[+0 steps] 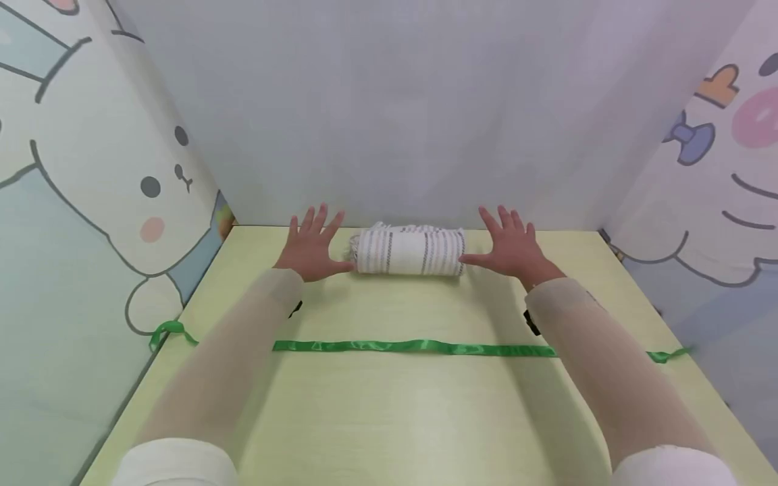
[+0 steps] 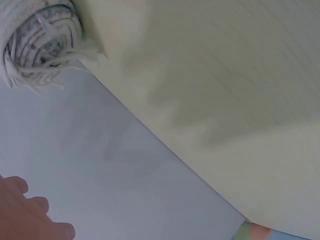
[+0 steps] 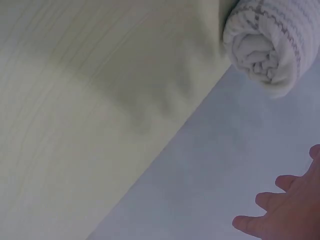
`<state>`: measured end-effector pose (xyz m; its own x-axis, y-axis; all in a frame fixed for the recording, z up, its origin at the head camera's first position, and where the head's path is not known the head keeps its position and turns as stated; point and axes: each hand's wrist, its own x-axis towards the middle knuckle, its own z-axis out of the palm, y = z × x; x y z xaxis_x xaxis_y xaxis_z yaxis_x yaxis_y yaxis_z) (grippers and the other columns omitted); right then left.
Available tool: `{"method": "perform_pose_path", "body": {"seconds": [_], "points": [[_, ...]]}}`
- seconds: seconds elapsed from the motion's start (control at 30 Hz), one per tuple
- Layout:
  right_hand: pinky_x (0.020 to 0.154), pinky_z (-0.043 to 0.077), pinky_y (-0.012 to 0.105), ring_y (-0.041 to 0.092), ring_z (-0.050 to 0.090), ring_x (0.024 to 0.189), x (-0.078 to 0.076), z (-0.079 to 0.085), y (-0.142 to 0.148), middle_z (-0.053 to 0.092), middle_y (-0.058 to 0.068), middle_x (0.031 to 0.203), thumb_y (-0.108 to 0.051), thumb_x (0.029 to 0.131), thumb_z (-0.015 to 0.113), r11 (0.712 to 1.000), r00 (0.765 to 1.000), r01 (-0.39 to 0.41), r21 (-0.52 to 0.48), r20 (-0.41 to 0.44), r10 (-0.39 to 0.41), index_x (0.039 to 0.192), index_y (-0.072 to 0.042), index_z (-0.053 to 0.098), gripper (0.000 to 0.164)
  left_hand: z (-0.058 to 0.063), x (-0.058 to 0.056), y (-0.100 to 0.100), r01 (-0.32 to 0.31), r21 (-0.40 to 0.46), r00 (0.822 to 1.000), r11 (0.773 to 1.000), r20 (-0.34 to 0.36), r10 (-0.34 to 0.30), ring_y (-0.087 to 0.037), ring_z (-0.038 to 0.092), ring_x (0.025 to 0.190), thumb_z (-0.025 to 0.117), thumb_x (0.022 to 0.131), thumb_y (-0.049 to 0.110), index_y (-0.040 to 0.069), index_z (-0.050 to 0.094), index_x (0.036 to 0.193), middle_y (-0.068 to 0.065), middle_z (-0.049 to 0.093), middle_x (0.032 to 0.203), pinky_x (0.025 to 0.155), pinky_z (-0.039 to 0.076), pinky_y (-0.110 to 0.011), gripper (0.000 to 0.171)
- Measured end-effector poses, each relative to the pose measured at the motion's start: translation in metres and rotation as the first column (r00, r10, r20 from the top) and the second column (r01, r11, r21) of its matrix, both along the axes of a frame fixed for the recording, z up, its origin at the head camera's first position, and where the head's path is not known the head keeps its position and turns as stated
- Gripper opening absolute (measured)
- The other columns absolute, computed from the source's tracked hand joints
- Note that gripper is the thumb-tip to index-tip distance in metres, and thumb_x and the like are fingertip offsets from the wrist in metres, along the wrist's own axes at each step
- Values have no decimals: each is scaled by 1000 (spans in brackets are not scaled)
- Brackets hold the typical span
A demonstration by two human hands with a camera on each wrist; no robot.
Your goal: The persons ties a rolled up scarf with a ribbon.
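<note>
A rolled striped towel (image 1: 408,251), white with grey and pinkish bands, lies crosswise at the far edge of the table. Its left end shows a spiral of layers and loose fringe (image 2: 37,65) in the left wrist view; the right end (image 3: 257,55) is a plainer coil. My left hand (image 1: 310,248) hovers by the left end, fingers spread and thumb pointing at the roll. On the other side my right hand (image 1: 510,250) is spread likewise, its thumb overlapping the roll's right end in the head view. Neither hand grips anything.
A green ribbon (image 1: 419,347) runs across the pale wooden table (image 1: 401,412), in front of the towel. Behind stands a plain whitish wall (image 1: 401,121). Cartoon-printed panels (image 1: 91,223) flank the table on both sides.
</note>
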<state>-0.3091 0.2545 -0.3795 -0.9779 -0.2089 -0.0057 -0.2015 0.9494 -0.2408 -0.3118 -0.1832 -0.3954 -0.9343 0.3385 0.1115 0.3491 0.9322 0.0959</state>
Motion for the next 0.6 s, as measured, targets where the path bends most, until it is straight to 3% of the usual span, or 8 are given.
{"method": "perform_pose_path", "body": {"seconds": [0.17,0.4,0.6], "points": [[116,-3,72,49,-6,153,-4,-12,-22,-2,23,170,-85,76,65,1000,1000,-24,-16,9,24,167,-26,-1,127,-8,-7,15,35,9,999,999,-6,-35,-35,-6,157,63,83,80,28,1,167,-12,-5,172,121,-7,-61,117],[119,5,67,45,2,155,-12,-28,-43,8,21,170,-79,75,72,997,997,-69,-32,-33,68,167,-18,8,128,-20,-13,35,69,31,997,997,-48,-68,-34,13,156,74,82,62,21,14,167,-14,14,171,124,9,-52,112],[120,13,62,41,11,154,-23,-37,-57,18,20,168,-72,73,80,994,991,-113,-10,-80,111,166,-13,17,126,-30,-24,53,87,17,995,996,-60,-85,-34,19,154,83,75,57,20,21,166,-15,21,168,124,14,-50,116]]}}
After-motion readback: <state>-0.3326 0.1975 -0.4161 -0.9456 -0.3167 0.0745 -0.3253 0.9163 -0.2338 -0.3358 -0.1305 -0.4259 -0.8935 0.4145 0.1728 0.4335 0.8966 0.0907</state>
